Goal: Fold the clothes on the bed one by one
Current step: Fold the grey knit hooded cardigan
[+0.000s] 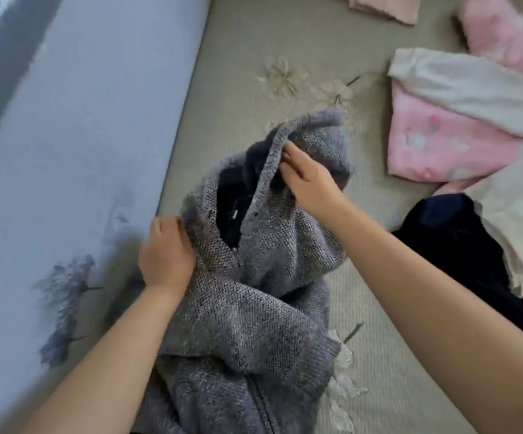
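Lengthwise, grey cardigan [254,292] runs collar-away, gripped by both hands.

grey-blue knit cardigan [254,296], pink floral garment [435,145]

Home bedroom, shown by bed [379,355] w/ floral cover under right hand [308,183]; loose clothes [448,142] strewn just beyond it.
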Demonstrator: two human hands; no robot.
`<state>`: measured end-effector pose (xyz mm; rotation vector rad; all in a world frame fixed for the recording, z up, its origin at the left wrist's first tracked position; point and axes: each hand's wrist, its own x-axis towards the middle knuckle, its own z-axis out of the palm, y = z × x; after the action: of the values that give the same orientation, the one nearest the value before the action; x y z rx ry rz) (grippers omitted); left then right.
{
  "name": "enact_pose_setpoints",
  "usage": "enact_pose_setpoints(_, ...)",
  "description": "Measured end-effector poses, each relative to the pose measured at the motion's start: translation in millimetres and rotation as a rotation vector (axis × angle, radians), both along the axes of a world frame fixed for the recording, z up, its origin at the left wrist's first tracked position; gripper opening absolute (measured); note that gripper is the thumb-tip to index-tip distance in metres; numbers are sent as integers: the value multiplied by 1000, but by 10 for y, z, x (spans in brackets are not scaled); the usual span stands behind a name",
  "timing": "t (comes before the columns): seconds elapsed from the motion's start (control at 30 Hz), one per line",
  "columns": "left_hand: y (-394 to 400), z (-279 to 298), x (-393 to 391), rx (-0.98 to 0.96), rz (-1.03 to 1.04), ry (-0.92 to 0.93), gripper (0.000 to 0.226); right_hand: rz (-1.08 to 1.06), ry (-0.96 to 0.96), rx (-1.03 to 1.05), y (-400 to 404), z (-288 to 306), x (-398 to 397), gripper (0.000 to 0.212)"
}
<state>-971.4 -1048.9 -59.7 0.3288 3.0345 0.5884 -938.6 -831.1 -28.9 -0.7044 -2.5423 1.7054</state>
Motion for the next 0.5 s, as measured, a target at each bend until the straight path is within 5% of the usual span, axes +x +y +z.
enact_pose_setpoints(0.2, -385, -254, 67, -140, 37, -330, 33, 272, -460, 430, -88, -351, 61, 51)
enact_pose_setpoints(0.3, -400, -366, 41, 51, 193, -591, 30, 366, -646, 554, -116, -653, 303, 56)
enact_pose_setpoints(0.4, -398, -366, -23, 363, 295, -667, 26, 165, -520, 741, -67, -815, 395, 49)
enact_pose_setpoints(0.5, -433, -327, -58, 432, 152, -766, 29, 279, -622, 771, 67, -835, 346, 68)
